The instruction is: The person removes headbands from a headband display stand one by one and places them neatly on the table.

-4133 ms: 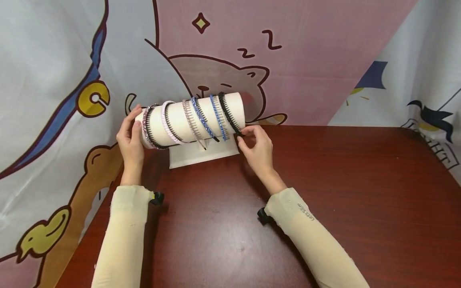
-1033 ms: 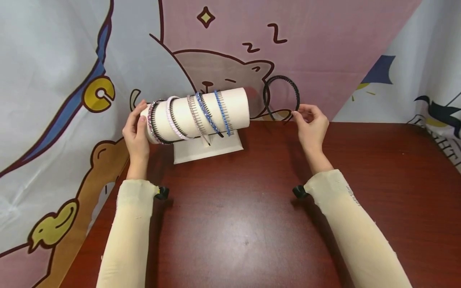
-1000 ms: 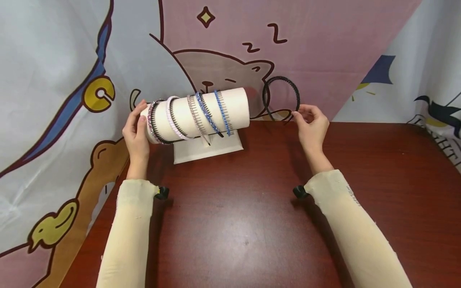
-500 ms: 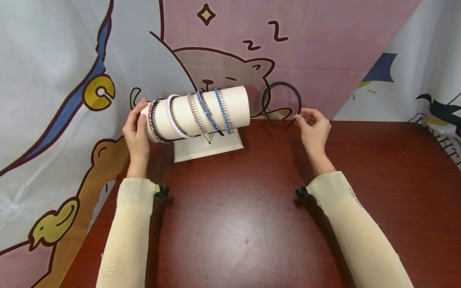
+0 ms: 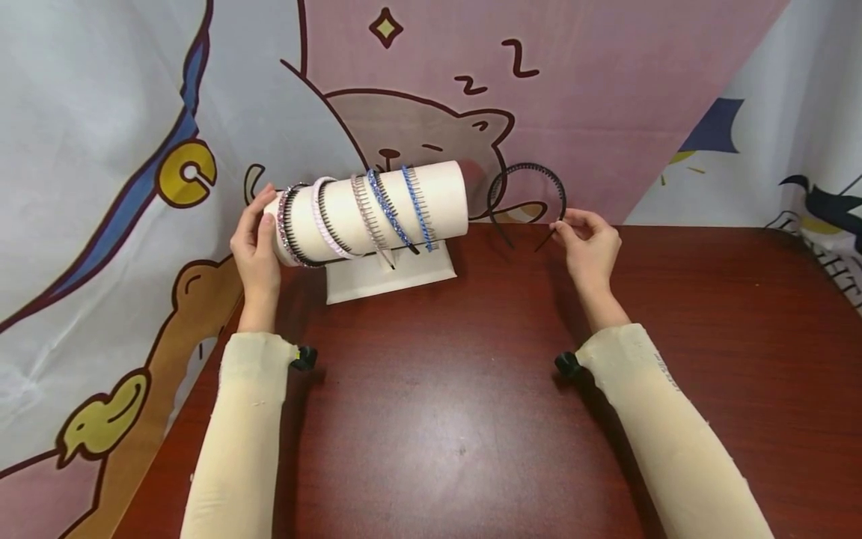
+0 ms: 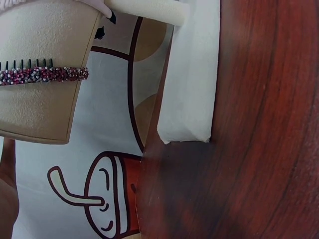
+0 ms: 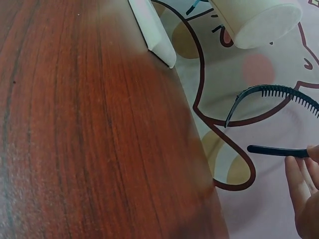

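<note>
My right hand (image 5: 592, 247) pinches one end of a black toothed headband (image 5: 532, 165), which hangs in the air right of a cream roll-shaped headband stand (image 5: 450, 198). In the right wrist view, the headband's teeth (image 7: 274, 92) and both tips show, and the fingers hold it near one tip. My left hand (image 5: 256, 243) grips the roll's left end, thumb in front. Along the roll sit a pink glitter headband (image 5: 281, 224), a pale lilac one (image 5: 316, 217), a greyish-mauve one (image 5: 364, 213), a blue glitter one (image 5: 382, 206) and a thinner blue one (image 5: 417, 206).
The stand's flat base (image 5: 397, 286) rests near the back edge of a reddish-brown wooden table (image 5: 431, 404). Cartoon-printed cloth (image 5: 606, 112) hangs right behind the table and along its left side.
The black headband has come off the roll's right end and moved right in my right hand. Over the last second it sinks slightly. My left hand keeps its grip on the stand.
</note>
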The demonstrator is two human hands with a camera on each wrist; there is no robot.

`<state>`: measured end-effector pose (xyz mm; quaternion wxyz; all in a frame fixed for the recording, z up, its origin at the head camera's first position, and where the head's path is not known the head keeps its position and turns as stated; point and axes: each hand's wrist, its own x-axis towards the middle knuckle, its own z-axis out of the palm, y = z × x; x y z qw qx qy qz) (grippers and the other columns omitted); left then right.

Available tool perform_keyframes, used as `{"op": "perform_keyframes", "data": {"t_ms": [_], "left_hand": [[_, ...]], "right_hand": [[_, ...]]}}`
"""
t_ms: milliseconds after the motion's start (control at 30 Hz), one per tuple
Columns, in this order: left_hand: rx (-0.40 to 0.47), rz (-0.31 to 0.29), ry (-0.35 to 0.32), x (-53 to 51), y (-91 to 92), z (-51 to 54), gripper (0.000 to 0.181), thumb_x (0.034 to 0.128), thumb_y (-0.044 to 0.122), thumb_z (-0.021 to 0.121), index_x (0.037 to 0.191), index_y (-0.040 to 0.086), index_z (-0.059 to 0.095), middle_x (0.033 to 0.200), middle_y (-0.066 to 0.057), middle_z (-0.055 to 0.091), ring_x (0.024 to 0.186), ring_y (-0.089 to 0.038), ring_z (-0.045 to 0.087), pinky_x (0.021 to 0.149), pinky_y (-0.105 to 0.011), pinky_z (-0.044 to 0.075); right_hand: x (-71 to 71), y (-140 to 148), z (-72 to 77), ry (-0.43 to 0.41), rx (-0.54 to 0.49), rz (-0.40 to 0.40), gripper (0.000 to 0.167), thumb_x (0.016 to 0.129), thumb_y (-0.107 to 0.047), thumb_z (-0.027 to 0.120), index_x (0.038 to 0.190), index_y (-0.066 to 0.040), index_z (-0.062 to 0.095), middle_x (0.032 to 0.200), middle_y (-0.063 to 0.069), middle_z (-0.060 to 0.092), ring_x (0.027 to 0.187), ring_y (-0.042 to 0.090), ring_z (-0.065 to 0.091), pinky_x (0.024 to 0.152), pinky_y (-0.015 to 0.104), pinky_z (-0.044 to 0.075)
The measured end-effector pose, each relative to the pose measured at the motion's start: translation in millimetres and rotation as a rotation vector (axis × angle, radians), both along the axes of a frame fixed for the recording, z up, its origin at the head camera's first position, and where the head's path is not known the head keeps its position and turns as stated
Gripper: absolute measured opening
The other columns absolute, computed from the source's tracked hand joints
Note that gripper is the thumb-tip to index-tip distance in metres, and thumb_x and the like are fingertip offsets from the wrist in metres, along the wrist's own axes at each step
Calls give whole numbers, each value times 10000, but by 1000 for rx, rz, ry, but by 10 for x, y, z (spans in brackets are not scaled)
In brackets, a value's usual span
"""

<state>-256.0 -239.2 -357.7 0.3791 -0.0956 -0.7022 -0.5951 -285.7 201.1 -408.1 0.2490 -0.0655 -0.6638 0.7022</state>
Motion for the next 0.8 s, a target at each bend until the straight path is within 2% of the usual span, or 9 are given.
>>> {"op": "perform_keyframes", "data": {"t_ms": [200,267,367,433,500,567,633,800], "left_hand": [[0,-3,-4,7,5,4,357,966,93,492,1256,-46,646,1377,-154,626,1322,-169,567,1158,-318,370],[5,-5,2,-50,-34,-55,352,973,118,494,1254,-9,664,1378,-127,632,1319,-162,568,1158,-311,369],[6,-2,1,-60,-38,-64,352,973,119,495,1254,-10,664,1378,-131,631,1318,-161,569,1157,-311,369],[6,2,1,-106,-72,-110,353,974,119,495,1256,-12,661,1383,-130,628,1319,-154,568,1156,-306,369],[-7,7,-1,-109,-79,-111,363,970,105,494,1268,-38,642,1387,-153,618,1322,-160,565,1157,-315,369],[-7,12,3,-169,-126,-171,360,972,121,496,1268,-12,653,1386,-125,627,1322,-150,565,1155,-308,370],[-10,13,7,-206,-157,-210,355,975,140,500,1266,23,667,1382,-93,635,1324,-147,563,1155,-307,369],[-20,10,10,-214,-174,-223,344,977,173,511,1259,83,687,1373,-49,647,1326,-152,561,1154,-309,372]], "right_hand": [[-6,15,-33,-29,-6,-1,229,851,85,682,1074,136,675,725,-91,692,653,9,694,628,135,554],[2,19,-35,-51,18,-6,226,858,60,693,1075,121,682,727,-99,695,657,-2,692,632,135,554],[10,20,-35,-76,43,-10,222,861,30,708,1072,99,693,720,-112,695,658,-15,693,643,147,561],[14,20,-36,-89,50,-9,214,862,19,712,1066,82,700,704,-120,695,653,-19,694,641,150,562],[18,21,-43,-98,41,-3,201,864,18,711,1057,70,703,691,-118,695,649,-12,698,638,155,564],[21,25,-53,-109,32,6,193,866,20,707,1055,58,704,690,-112,697,649,-6,700,638,164,568],[24,33,-66,-123,33,10,213,871,13,706,1076,69,696,707,-107,697,654,-6,703,635,165,568],[19,46,-102,-144,40,13,262,878,6,701,1117,110,672,732,-111,691,670,-10,706,642,169,570]]}}
